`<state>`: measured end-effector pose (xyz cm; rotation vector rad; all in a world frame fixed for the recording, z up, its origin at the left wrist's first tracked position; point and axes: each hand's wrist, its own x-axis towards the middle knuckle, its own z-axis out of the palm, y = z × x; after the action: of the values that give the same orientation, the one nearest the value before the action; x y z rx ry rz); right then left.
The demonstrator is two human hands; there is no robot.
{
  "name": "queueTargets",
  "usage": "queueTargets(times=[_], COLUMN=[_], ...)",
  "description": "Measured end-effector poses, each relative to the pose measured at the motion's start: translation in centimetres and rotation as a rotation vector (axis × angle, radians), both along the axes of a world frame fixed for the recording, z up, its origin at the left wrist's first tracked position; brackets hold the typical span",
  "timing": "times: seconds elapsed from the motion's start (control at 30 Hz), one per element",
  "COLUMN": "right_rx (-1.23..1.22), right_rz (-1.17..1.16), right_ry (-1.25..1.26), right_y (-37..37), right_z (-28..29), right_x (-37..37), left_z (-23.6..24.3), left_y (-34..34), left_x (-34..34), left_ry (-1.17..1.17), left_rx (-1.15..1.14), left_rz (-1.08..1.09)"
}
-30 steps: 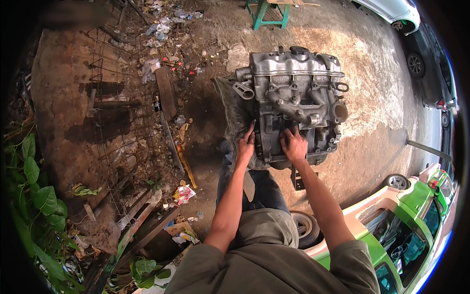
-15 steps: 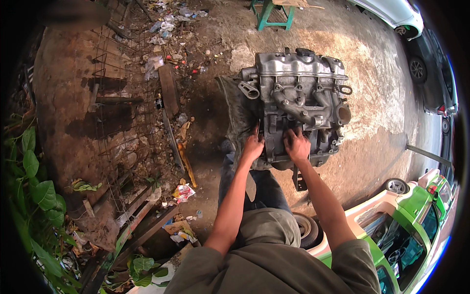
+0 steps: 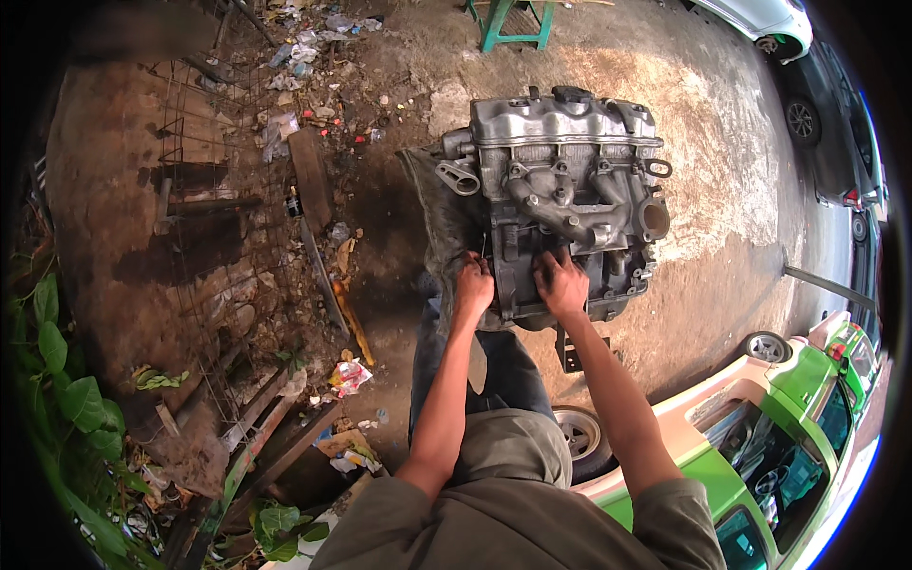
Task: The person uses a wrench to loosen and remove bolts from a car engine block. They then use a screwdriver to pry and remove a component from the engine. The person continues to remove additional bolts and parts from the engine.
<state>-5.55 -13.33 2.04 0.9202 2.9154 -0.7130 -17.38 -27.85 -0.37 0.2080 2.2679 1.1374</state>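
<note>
A grey metal car engine [image 3: 560, 204] stands before me, its ribbed valve cover at the far side and a branched manifold across the middle. My left hand [image 3: 475, 285] is closed at the engine's left edge, and a thin, rod-like thing rises from the fingertips; its kind is too small to make out. Against the dark near side of the block, below the manifold, my right hand [image 3: 563, 285] has its fingers bent and gripping; the fingertips are partly hidden. Dark, crumpled sheeting [image 3: 432, 204] lies beside the engine's left side, close to my left hand.
Litter [image 3: 304, 52], a plank [image 3: 310, 176] and wire mesh [image 3: 185, 204] cover the ground at left. A green stool [image 3: 513, 27] stands beyond the engine. A bracket [image 3: 568, 351] juts from the engine's near side. A green vehicle [image 3: 750, 427] is at the lower right, with parked cars [image 3: 803, 123] farther off.
The view has shifted, so the engine sits slightly farther left in the picture. My left hand has moved slightly away from the engine's edge, its fingers more curled. My right hand stays on the block.
</note>
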Motion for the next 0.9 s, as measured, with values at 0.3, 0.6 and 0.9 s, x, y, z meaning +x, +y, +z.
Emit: queueTargets(times=[0.3, 0.6, 0.9], right_rx=[0.008, 0.005, -0.013], right_rz=[-0.009, 0.014, 0.003], right_ry=[0.014, 0.032, 0.009], right_y=[-0.1, 0.1, -0.1], right_z=[-0.3, -0.3, 0.3], right_x=[0.1, 0.2, -0.1], left_z=[0.3, -0.7, -2.8], left_y=[0.2, -0.1, 0.3], left_x=[-0.8, -1.7, -2.1], left_ry=[-0.086, -0.608, -0.339], left_rx=[-0.227, 0.037, -0.181], left_rz=[-0.244, 0.133, -0.170])
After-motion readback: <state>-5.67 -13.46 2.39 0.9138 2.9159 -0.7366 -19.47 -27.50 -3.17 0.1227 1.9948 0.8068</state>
